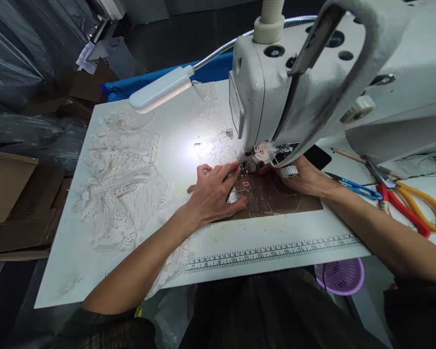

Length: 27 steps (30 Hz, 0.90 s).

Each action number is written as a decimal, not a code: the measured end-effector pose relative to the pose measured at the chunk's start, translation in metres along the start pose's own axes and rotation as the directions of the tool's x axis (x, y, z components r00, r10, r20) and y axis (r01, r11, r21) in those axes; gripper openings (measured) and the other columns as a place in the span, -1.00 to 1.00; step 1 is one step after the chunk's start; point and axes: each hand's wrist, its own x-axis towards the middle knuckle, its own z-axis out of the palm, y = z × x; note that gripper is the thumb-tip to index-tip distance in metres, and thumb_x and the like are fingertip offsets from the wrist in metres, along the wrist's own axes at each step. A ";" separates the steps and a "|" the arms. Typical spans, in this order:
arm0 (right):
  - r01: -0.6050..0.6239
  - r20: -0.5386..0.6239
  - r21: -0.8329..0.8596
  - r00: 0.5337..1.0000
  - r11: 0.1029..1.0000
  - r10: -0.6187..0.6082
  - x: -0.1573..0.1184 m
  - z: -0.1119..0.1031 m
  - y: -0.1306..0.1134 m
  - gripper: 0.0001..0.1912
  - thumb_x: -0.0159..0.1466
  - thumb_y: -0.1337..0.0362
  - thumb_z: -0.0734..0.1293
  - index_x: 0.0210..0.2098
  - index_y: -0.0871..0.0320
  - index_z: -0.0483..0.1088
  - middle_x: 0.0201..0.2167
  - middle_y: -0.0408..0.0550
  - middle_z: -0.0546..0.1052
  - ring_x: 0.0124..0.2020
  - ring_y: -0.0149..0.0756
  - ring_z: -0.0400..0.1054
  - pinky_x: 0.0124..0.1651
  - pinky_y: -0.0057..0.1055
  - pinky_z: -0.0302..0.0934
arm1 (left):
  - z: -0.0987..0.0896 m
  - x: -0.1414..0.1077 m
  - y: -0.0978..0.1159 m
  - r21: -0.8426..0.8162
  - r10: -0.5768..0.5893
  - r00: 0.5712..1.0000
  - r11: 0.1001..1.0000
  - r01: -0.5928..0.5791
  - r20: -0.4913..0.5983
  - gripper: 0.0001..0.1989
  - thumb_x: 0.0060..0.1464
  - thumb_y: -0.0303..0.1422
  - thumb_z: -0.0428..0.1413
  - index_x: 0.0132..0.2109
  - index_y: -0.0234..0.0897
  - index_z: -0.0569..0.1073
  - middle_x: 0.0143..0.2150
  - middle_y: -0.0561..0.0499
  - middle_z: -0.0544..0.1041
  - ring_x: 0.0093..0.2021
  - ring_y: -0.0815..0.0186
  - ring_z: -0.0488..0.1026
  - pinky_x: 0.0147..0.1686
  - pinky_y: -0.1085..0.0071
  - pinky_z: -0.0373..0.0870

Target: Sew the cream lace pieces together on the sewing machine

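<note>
- Two bare hands, the left hand [216,191] and the right hand [300,175], are working on either side of the presser foot [244,168] of a white sewing machine [250,92].
- The left hand is lying palm down, its fingers extended and nearly together, the thumb standing apart; the fingertips are pointing at the presser foot, and the hand is not gripping anything visibly.
- The right hand is reaching in behind the machine head, which is hiding its fingers, so how far they are spread and what they are holding cannot be told.
- White lace [119,184] is lying bunched on the left side of the table [58,271], running beneath the left forearm and hanging over the front edge; more lace is spreading beyond the left hand, close to the needle area.
- A worn brown plate [276,198] is lying under both hands.
- A pale rosette [264,151] is sitting on the machine head.
- A lamp [162,90] is lighting the tabletop, where a printed ruler [269,254] is running along the front edge.
- Blue snips [359,188] and red-handled scissors [403,208] are resting near the right forearm.
- A purple basket [361,278] is showing below the table.
</note>
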 end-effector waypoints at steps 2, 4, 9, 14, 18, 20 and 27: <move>0.001 -0.031 -0.018 1.000 1.000 -0.002 -0.002 0.006 -0.004 -0.61 0.37 -0.03 0.20 -0.33 0.15 0.42 -0.30 0.00 0.48 -0.28 -0.23 0.38 -0.20 -0.31 0.31 | 0.001 0.000 0.000 -0.003 -0.005 1.000 1.000 0.005 0.000 -0.40 0.19 -0.07 0.00 0.25 -0.38 0.28 0.22 -0.28 0.38 0.06 0.01 0.38 0.04 -0.03 0.10; -0.022 -0.057 -0.059 0.998 0.998 0.018 -0.005 0.010 -0.009 -0.67 0.31 -0.01 0.28 -0.37 0.13 0.41 -0.28 0.01 0.47 -0.20 -0.17 0.39 -0.14 -0.28 0.32 | 0.002 0.000 0.000 -0.005 -0.010 1.000 1.000 0.010 0.002 -0.39 0.20 -0.07 0.00 0.25 -0.39 0.27 0.23 -0.29 0.37 0.07 0.00 0.37 0.05 -0.04 0.10; -0.088 -0.153 -0.140 0.986 0.986 0.066 -0.010 0.017 -0.010 -0.75 0.21 0.15 0.33 -0.52 0.14 0.32 -0.28 0.04 0.47 -0.29 -0.19 0.40 -0.21 -0.26 0.32 | 0.000 -0.002 0.002 -0.012 -0.009 1.000 1.000 0.010 0.025 -0.39 0.22 -0.07 -0.01 0.27 -0.36 0.23 0.25 -0.28 0.34 0.10 0.02 0.34 0.10 -0.04 0.09; -0.081 -0.211 -0.104 0.976 0.991 0.057 -0.009 0.017 -0.007 -0.89 0.17 0.24 0.30 -0.41 0.16 0.38 -0.25 0.03 0.50 -0.39 -0.27 0.37 -0.28 -0.30 0.31 | -0.011 0.010 -0.006 0.056 -0.006 0.999 0.998 0.004 0.036 -0.48 0.29 -0.12 -0.07 0.24 -0.37 0.25 0.16 -0.30 0.35 0.11 0.00 0.31 0.12 -0.02 0.13; -0.080 -0.199 -0.112 0.978 0.990 0.057 -0.009 0.015 -0.004 -0.88 0.19 0.26 0.31 -0.31 0.18 0.41 -0.24 0.04 0.51 -0.38 -0.27 0.38 -0.29 -0.31 0.32 | -0.017 0.034 -0.028 0.143 0.012 0.999 0.990 -0.017 0.033 -0.63 0.33 -0.31 -0.18 0.12 -0.35 0.37 0.00 -0.26 0.43 0.04 0.03 0.36 0.08 -0.02 0.17; -0.040 -0.178 -0.128 0.984 0.991 0.017 -0.011 0.013 0.000 -0.85 0.23 0.25 0.29 -0.25 0.17 0.43 -0.21 0.05 0.52 -0.33 -0.24 0.40 -0.28 -0.29 0.35 | -0.016 0.047 -0.041 0.154 0.041 0.996 0.987 -0.053 0.078 -0.63 0.31 -0.36 -0.20 0.06 -0.36 0.42 -0.06 -0.26 0.45 -0.01 0.03 0.39 0.03 0.01 0.22; 0.256 0.314 -0.157 0.929 0.954 -0.198 -0.037 -0.013 -0.044 -0.63 0.36 0.11 0.23 0.11 -0.02 0.43 0.07 0.03 0.49 0.01 -0.05 0.45 0.03 -0.08 0.41 | -0.025 0.065 -0.062 0.117 0.074 0.986 0.989 -0.092 0.150 -0.65 0.28 -0.37 -0.13 0.09 -0.27 0.44 0.16 -0.16 0.40 0.16 0.10 0.36 0.09 0.18 0.29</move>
